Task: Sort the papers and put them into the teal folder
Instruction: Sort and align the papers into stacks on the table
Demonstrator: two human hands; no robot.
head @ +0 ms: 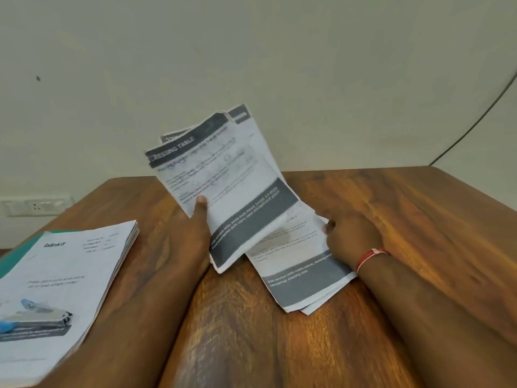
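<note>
Wooden worktop: left grip holds a raised sheaf of papers; right grip pinches sheets lying near its middle.

Both forearms are bare down to the lower edge of the view. A thin red thread band with a small pale knot circles the wrist of the right hand. The left hand and its wrist are bare.

The left hand grips a raised sheaf of printed sheets, thumb on its DRESSING TABLE page. The right hand touches the edge of loose sheets lying on the wooden table. At left, a blinkit-topped stack rests on the teal folder
</note>
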